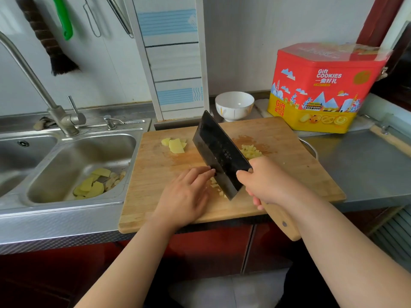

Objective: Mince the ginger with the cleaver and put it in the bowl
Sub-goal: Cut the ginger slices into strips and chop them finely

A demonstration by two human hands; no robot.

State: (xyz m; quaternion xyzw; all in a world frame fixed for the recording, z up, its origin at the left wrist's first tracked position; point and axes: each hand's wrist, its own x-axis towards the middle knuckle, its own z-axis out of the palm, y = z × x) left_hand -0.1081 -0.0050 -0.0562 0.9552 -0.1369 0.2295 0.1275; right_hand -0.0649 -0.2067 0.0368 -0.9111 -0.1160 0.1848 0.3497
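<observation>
While R hand (264, 183) grips dark cleaver (219, 150), L hand (186, 194) fingers flat pin ginger bits (216, 187).

Right hand (264, 181) grips cleaver (219, 152), blade on ginger bits (216, 187); left hand (186, 194) steadies them on board (155, 170).

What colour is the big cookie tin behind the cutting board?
The cookie tin is red on top and yellow along the bottom, seen in the head view.

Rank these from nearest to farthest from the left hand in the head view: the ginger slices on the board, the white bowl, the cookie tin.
From the left hand:
1. ginger slices, on the cutting board's far left part.
2. white bowl, beyond the board's far edge.
3. cookie tin, at the far right on the counter.
</observation>
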